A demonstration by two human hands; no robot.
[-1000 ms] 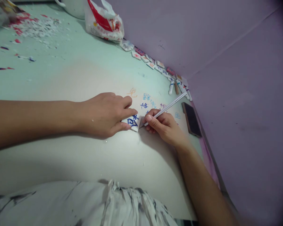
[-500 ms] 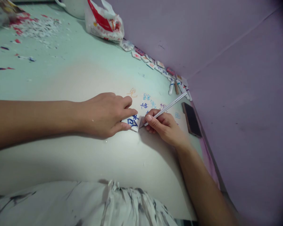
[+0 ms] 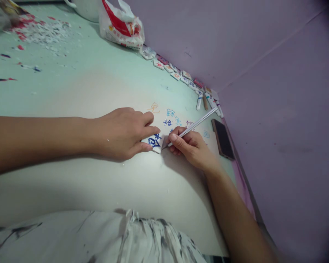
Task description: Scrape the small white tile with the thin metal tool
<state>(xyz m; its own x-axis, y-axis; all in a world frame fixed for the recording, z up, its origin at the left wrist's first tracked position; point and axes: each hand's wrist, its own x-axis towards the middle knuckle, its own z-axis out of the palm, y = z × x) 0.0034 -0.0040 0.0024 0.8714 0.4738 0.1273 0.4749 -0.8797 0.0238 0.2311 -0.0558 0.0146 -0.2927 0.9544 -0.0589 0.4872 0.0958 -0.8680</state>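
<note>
A small white block (image 3: 157, 141) with a blue handwritten character lies flat on the table. My left hand (image 3: 126, 133) reaches in from the left and pins the block between thumb and forefinger, covering its left part. My right hand (image 3: 190, 146) grips a slim silver craft knife (image 3: 199, 122) like a pen. The knife's dark, pointed blade (image 3: 164, 143) is at the right edge of the block; whether it cuts into the block is too small to tell. Coloured characters (image 3: 168, 112) are written on the tabletop just beyond both hands.
A dark phone (image 3: 223, 138) lies to the right by the purple wall (image 3: 276, 91). Several marked blocks (image 3: 184, 79) and markers (image 3: 199, 101) line the wall. A white-and-red plastic bag (image 3: 122, 27), a white mug (image 3: 84, 9) and a heap of shavings (image 3: 48, 31) are at the back.
</note>
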